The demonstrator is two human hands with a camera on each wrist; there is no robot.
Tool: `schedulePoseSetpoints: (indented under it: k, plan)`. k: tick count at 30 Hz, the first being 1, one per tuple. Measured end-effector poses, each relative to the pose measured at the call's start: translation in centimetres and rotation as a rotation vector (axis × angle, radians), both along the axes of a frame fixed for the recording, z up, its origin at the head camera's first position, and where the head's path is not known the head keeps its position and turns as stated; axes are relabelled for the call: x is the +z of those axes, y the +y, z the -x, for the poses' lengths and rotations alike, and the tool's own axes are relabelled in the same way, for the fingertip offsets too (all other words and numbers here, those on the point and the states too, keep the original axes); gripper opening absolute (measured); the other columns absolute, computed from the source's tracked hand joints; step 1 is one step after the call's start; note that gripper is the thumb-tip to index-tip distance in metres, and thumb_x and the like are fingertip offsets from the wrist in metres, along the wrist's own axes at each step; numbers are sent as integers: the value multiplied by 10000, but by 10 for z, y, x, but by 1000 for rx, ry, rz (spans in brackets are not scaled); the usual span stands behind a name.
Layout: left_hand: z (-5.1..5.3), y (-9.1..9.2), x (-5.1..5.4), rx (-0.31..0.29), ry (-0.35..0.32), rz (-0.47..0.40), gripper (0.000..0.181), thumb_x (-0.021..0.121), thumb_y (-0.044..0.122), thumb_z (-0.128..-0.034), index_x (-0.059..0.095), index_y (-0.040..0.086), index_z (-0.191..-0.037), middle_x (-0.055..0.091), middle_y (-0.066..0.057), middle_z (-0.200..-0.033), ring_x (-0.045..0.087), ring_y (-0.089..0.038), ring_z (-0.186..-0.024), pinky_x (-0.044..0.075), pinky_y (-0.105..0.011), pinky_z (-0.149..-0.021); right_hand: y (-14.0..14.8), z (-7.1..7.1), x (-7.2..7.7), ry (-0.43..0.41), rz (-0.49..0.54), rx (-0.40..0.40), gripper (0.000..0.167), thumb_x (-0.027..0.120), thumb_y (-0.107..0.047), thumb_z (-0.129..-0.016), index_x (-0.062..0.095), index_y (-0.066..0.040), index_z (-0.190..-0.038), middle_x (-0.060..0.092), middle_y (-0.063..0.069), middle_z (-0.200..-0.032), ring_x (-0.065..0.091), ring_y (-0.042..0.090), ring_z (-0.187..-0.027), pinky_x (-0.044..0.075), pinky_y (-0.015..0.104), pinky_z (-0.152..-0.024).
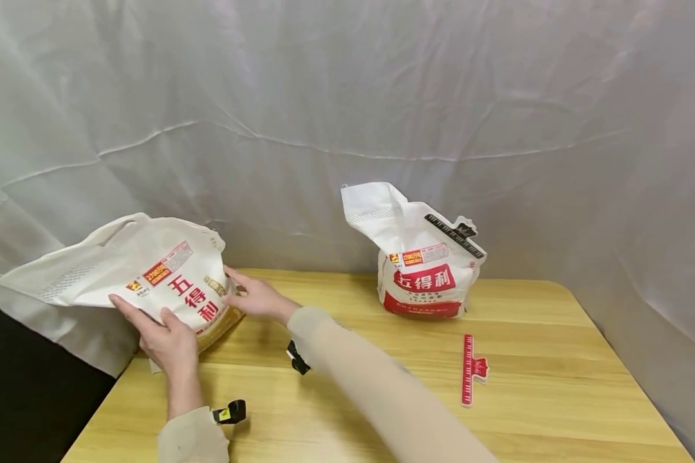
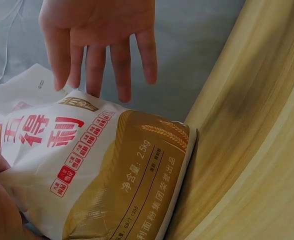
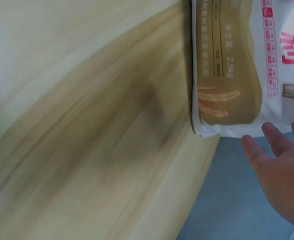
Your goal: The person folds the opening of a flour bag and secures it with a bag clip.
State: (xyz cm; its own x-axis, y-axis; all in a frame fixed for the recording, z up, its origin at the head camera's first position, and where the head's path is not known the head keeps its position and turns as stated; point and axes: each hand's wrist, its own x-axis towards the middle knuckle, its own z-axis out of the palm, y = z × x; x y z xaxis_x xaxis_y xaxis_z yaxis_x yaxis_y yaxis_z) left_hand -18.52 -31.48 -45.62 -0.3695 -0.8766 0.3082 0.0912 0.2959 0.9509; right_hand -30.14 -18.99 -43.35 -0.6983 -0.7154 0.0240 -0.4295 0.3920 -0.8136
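A white flour bag (image 1: 168,270) with red lettering and a gold-brown lower part stands tilted at the table's left, its slack top flopping leftward. My left hand (image 1: 168,334) rests against its near left side, the index finger and thumb extended along the surface; some of its fingers are hidden. On the other side, my right hand (image 1: 260,299) touches the bag's right edge with its fingers fairly straight. The left wrist view shows that right hand (image 2: 102,40) over the bag's far edge. Wheat ears and "2.5kg" are printed on the flour bag (image 3: 227,65) in the right wrist view.
A second flour bag (image 1: 425,283), white and red, stands at the back with a black clip (image 1: 454,236) across its folded top. A red clip (image 1: 469,370) lies on the wooden table (image 1: 533,386) at the right. Grey cloth (image 1: 324,83) hangs behind.
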Motion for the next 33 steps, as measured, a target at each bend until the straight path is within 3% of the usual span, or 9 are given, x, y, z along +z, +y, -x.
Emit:
schedulePoseSetpoints:
  k: [7,14,19,28,33]
  plan:
    - [0,0,1,21,14,6,761,469,111,-1066,54,262,-1686,401,-45,-1649,559,-378,-1213,393,-422,-1170,-2,-2,-3,39,-10,7,748,655,-404,-1012,266,-365,-1650,411,-12,-1640,566,221,-1367,448,355,-1131]
    - [0,2,1,27,33,15,757,469,94,-1060,71,248,-1685,397,-28,-1652,569,-373,-1194,411,-401,-1153,-2,-2,-5,158,-60,39,804,664,-383,-1005,217,-306,-1669,372,15,-1661,509,216,-1416,413,342,-1156]
    - [-1,4,1,17,40,21,758,467,88,-1060,73,253,-1686,376,3,-1664,563,-352,-1203,404,-368,-1156,-1,-5,-6,168,-55,31,808,670,-354,-1002,215,-299,-1668,325,-31,-1681,499,182,-1419,400,308,-1157]
    - [2,10,3,-31,6,1,756,446,122,-1076,35,303,-1684,444,-58,-1620,567,-364,-1193,425,-475,-1115,5,-7,-10,197,-29,1,798,670,-322,-1013,226,-217,-1668,275,-3,-1706,323,184,-1533,289,330,-1228]
    - [4,14,1,-48,20,34,769,464,92,-1064,48,268,-1687,352,-41,-1675,516,-349,-1303,366,-443,-1182,13,-8,-11,208,-26,-17,813,684,-280,-1001,228,-183,-1667,272,4,-1707,317,200,-1538,270,352,-1239]
